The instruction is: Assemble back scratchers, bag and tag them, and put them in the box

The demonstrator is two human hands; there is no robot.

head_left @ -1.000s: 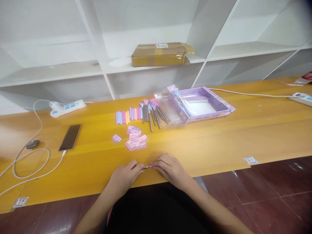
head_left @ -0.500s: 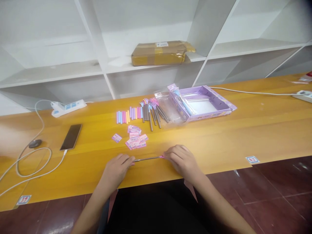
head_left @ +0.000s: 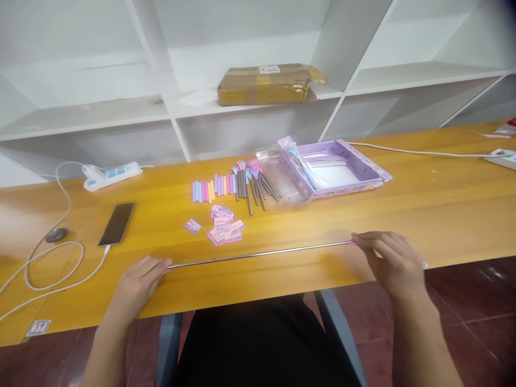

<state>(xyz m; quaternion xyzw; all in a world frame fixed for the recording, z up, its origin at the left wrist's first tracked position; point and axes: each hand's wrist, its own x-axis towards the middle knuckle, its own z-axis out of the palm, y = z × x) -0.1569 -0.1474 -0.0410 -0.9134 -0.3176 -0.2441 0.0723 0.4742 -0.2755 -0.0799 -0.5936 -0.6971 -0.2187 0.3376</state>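
Observation:
A telescopic back scratcher [head_left: 258, 255] is stretched out long between my hands, above the near part of the table. My left hand [head_left: 141, 279] is closed on its left end. At the other end, my right hand [head_left: 389, 258] pinches the pink head, which is mostly hidden by the fingers. Beyond the rod lie several small printed cards [head_left: 226, 232]. Farther back, a bunch of back scratchers [head_left: 253, 188] with metal rods and coloured hand-shaped heads lies beside a row of pastel sleeves [head_left: 213, 188].
Behind the bunch stands an open purple box [head_left: 342, 185], with a clear plastic bag [head_left: 278, 172] beside it. At left are a phone [head_left: 116, 224] on a white cable, a dark mouse-like object [head_left: 56, 235] and a power strip [head_left: 113, 176]. A taped carton [head_left: 262, 86] rests on the shelf.
My hands have moved far apart, left hand to the left and right hand to the right. The rod between them has lengthened from short to long.

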